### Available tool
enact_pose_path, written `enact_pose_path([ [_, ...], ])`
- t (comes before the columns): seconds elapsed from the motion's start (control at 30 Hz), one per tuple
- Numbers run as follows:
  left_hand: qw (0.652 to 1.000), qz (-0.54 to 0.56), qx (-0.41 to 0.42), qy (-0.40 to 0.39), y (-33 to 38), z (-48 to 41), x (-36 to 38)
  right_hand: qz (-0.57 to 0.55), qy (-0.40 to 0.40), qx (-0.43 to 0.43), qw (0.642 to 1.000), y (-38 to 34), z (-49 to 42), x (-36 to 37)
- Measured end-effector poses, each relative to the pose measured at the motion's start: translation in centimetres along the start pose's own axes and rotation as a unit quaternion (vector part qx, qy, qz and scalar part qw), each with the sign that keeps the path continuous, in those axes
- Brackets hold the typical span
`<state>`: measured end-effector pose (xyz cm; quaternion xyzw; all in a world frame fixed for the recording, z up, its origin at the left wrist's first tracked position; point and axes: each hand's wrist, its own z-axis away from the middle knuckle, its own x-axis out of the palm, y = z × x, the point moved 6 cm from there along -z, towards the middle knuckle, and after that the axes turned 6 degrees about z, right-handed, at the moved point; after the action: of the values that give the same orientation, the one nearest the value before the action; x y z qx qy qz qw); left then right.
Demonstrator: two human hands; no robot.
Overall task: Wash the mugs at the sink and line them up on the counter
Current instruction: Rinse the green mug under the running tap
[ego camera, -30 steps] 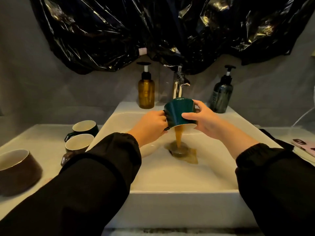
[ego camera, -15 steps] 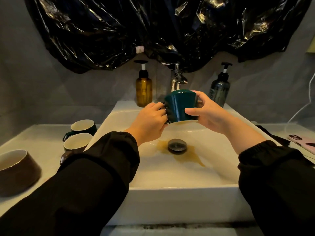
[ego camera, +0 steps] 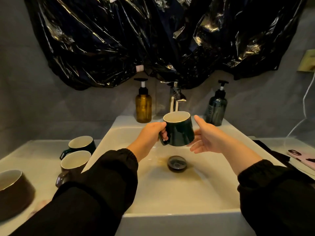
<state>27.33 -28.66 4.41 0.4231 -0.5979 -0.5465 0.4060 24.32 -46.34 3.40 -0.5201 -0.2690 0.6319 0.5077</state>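
Room dim, warm yellow cast. The white sink [ego camera: 170, 198] is the brightest surface, lit from above. Hard glare streaks on the black plastic sheet [ego camera: 119, 40] at the far wall. Near sleeves [ego camera: 95, 193] sink into shadow without detail. Wide-angle bending at left and right edges; overall slightly soft.

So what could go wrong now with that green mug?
The left hand holds the green mug by its handle alone, while the right hand is open beside it; it might slip and chip on the sink. Its rim appears close to the faucet, so lifting it could knock them together. The left sleeve passes close to a dark mug on the counter and might nudge it.
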Motion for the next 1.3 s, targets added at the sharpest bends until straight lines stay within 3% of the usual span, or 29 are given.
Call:
enact_pose_path([
  [0.07, 0.994, 0.096, -0.043, 0.038, 0.1, -0.6, -0.2, 0.090, 0.127, -0.061, 0.986, -2.4, 0.4, -1.1],
  [0.13, 0.987, 0.131, -0.063, 0.075, 0.1, -1.1, -0.5, 0.167, 0.287, -0.195, 0.923, -6.4, 1.7, -2.8],
  [0.2, 0.980, 0.156, -0.069, 0.105, 0.2, -1.6, -0.7, 0.173, 0.336, -0.317, 0.870, -10.2, 2.6, -3.1],
  [0.33, 0.966, 0.204, -0.073, 0.138, 0.1, -2.5, -1.3, 0.240, 0.302, -0.378, 0.842, -14.9, 0.3, -1.2],
  [0.5, 0.966, 0.209, -0.059, 0.141, 0.1, -2.9, -2.2, 0.255, 0.318, -0.364, 0.837, -16.8, -2.2, -0.6],
  [0.63, 0.967, 0.196, -0.059, 0.155, -0.3, -3.0, -2.7, 0.303, 0.334, -0.366, 0.814, -18.1, -2.9, -0.7],
  [1.0, 0.966, 0.190, -0.066, 0.162, -0.5, -2.9, -2.5, 0.240, 0.363, -0.366, 0.823, -18.7, -3.5, -1.8],
  [1.3, 0.962, 0.191, -0.072, 0.180, -1.0, -2.9, -3.1, 0.272, 0.382, -0.362, 0.806, -18.9, -3.5, -1.7],
])
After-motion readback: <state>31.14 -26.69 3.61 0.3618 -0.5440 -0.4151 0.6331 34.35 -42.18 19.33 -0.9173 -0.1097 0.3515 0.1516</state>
